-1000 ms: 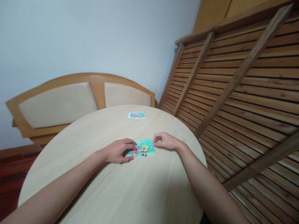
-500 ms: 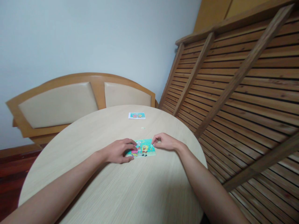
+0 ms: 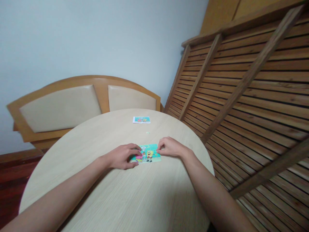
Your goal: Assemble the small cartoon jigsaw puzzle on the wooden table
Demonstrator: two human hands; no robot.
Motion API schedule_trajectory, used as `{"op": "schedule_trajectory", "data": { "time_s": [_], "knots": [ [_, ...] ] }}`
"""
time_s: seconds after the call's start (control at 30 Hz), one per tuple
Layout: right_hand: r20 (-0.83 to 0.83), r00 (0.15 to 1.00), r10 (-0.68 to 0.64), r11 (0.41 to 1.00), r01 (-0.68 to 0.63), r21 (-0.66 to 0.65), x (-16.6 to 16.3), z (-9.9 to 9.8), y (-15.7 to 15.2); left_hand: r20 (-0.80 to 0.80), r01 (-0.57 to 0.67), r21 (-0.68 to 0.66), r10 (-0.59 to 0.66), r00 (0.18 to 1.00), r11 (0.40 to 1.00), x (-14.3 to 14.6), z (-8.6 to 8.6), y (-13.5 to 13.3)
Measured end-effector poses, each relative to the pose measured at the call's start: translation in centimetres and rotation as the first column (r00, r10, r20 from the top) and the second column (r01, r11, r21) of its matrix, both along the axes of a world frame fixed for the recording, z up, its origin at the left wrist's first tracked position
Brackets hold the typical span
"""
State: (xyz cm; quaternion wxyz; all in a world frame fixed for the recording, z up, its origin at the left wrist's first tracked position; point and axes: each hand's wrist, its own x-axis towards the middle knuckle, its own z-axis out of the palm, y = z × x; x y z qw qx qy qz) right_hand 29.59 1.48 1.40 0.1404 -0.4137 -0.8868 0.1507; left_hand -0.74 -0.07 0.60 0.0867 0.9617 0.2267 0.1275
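Note:
A flat cartoon jigsaw puzzle (image 3: pixel 150 155) in turquoise, pink and yellow lies on the round table, turned toward me. Over its left part rests my left hand (image 3: pixel 126 156), palm down with fingers spread, covering some of the pink figure. At the right edge, my right hand (image 3: pixel 169 146) has thumb and forefinger pinched together on a puzzle piece; the fingers mostly hide that piece. Beyond the puzzle lies a small pale loose piece (image 3: pixel 148 132).
A small picture sheet (image 3: pixel 141 120) with a similar cartoon sits near the far edge of the table (image 3: pixel 116 193). Behind stands a padded headboard (image 3: pixel 60 108) against the wall. On the right leans a slatted wooden frame (image 3: pixel 231 96), close to the table's edge.
My right hand's fingertips have pressed slightly lower at the puzzle's right edge, where a whitish patch showed before and turquoise shows now. The left hand has stayed still.

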Motion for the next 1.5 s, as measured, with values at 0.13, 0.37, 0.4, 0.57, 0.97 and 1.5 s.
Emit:
{"op": "schedule_trajectory", "data": {
  "time_s": [0.13,0.37,0.4,0.57,0.97,1.5],
  "knots": [
    [0.161,0.987,0.013,0.991,-0.034,0.130,-0.9,1.3,-1.1,0.008,0.009,0.005,-0.009,1.000,1.000,0.0,0.0,0.0],
    [0.250,0.968,-0.018,0.996,-0.003,0.085,-1.4,1.8,-1.7,0.009,0.004,0.003,-0.004,1.000,1.000,0.0,-0.1,0.0],
    [0.205,0.978,-0.026,0.997,0.012,0.071,-1.0,1.5,-1.4,0.010,0.004,0.005,-0.005,1.000,1.000,0.0,-0.1,0.0],
    [0.003,0.975,-0.222,0.970,0.220,0.107,2.4,0.4,0.6,0.014,0.007,0.006,-0.007,1.000,1.000,0.0,-0.2,0.0],
    [0.334,0.867,-0.371,0.877,0.445,-0.180,3.3,-2.4,1.5,0.009,0.029,0.012,-0.029,1.000,1.000,0.9,-0.4,-0.6],
    [0.332,0.899,-0.286,0.905,0.367,-0.215,-4.2,-2.1,7.4,0.057,0.146,-0.020,-0.144,0.988,0.989,3.0,-0.8,-1.8]
  ]
}}
